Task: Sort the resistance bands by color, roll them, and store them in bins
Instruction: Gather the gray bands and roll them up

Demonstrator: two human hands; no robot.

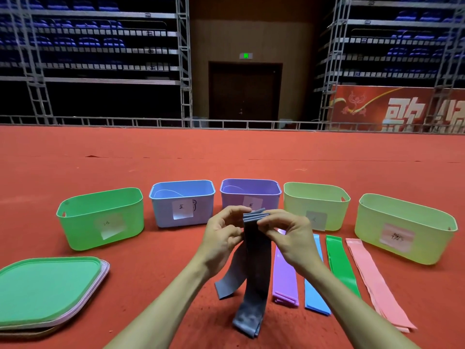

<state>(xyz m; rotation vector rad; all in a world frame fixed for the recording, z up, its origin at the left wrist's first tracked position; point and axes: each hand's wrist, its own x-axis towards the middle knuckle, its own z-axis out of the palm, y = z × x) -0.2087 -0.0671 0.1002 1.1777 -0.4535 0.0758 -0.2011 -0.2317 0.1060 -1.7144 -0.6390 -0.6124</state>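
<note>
Red carpet (pixel 151 278) under me. My left hand (pixel 221 235) and right hand (pixel 289 235) pinch top of grey bands (pixel 258 268); tails hang to floor, roll barely begun. Just right, purple bands (pixel 285 280), blue bands (pixel 315 295), green bands (pixel 342 268), pink bands (pixel 372 280) lie sorted, unrolled. Beyond, 5 bins (pixel 249 191) wait; contents unclear.

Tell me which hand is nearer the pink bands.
Right. The right hand is left of the pink bands; the left hand is farther left still, across the grey bands both hold.
</note>
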